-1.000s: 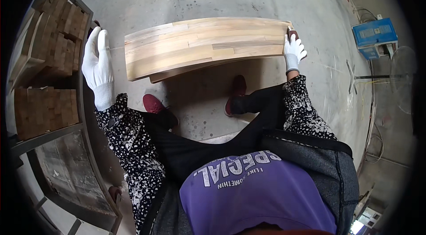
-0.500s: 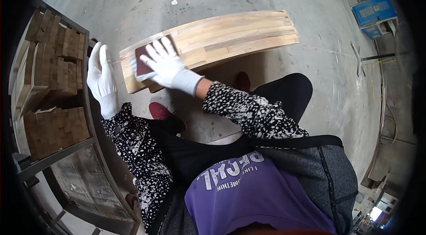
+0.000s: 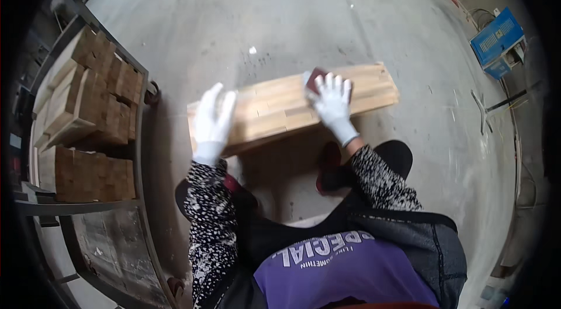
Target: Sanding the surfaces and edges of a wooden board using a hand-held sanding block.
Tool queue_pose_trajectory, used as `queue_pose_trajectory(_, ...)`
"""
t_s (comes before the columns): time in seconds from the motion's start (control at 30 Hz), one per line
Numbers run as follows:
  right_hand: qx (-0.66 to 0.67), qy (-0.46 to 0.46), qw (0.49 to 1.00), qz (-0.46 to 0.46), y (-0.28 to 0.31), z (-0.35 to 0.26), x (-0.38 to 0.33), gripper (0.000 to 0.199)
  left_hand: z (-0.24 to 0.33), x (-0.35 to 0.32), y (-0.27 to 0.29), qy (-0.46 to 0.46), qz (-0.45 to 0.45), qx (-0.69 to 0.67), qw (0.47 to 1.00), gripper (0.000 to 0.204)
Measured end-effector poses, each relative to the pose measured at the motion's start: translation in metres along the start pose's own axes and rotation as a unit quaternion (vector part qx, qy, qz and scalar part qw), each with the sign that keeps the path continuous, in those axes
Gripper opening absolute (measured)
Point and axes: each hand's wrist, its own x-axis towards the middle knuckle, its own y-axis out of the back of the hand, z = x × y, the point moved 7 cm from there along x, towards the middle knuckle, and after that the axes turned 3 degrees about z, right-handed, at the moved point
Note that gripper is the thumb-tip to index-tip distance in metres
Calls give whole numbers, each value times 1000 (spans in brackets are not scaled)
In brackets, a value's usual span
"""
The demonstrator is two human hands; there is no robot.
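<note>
Two gloved hands: left hand (image 3: 213, 123) spread flat on plank (image 3: 280, 107), right hand (image 3: 333, 101) pressed on seemingly sanding pad (image 3: 315, 80); plank could be shifted if steadied loosely.

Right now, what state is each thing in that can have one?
Wooden board: lying flat, held above the floor.
Left hand: gloved, flat on the board's left part.
Right hand: gloved, pressing on a sanding pad.
Sanding pad: dark red, on the board under the fingers.
Wood blocks: stacked on the metal rack.
</note>
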Motion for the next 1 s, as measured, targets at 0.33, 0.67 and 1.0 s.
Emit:
queue_pose_trajectory(0.33,359,238,901,-52,31,-148,-5,76,47,-35,-109,-137,-238,96,957,102)
queue_pose_trajectory(0.67,382,215,890,-127,31,-116,14,84,27,-53,-101,-129,-284,176,934,129)
queue_pose_trajectory(1.0,289,260,908,-156,52,-98,29,84,18,-65,-137,-143,-191,221,946,106)
